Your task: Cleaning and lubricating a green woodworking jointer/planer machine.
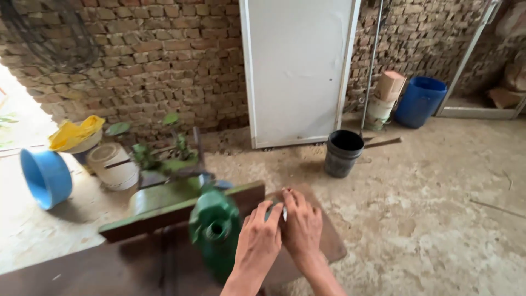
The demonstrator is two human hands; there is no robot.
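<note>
The dark brown wooden table (109, 263) runs left of your grip, its edge just beyond your fingers; open dirt floor (427, 219) lies right. The green metal machine (215, 230) beside your left hand (257, 244) looks heavy and rigid. Your right hand (301, 226) pinches a small pale strip (284, 212), light and probably stiff; whether your left hand grips it, I cannot tell.

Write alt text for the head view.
Left hand and right hand press together over a small pale object on a brown board, beside a blurred green machine. Behind stand a black bucket and brick wall.
</note>
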